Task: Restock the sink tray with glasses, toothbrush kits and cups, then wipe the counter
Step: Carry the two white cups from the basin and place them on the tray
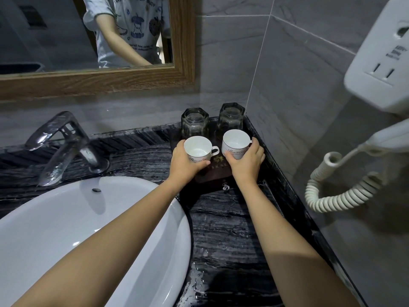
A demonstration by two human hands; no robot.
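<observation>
A dark brown tray (215, 177) with a small crystal knob sits in the counter's back right corner. Two clear hexagonal glasses stand upside down at its rear, one on the left (194, 121) and one on the right (231, 117). My left hand (184, 163) grips a white cup (198, 149) whose handle points right. A second white cup (235, 144) is gripped by my right hand (247, 162). Both cups are upright over the tray's middle, just in front of the glasses. Whether they touch the tray is hidden by my fingers.
A white basin (66, 229) and a chrome tap (64, 142) lie to the left. The black marble counter (228, 240) has water drops near its front. A wall-mounted hair dryer (376, 69) with a coiled cord (338, 196) hangs on the right. A wood-framed mirror (99, 83) is behind.
</observation>
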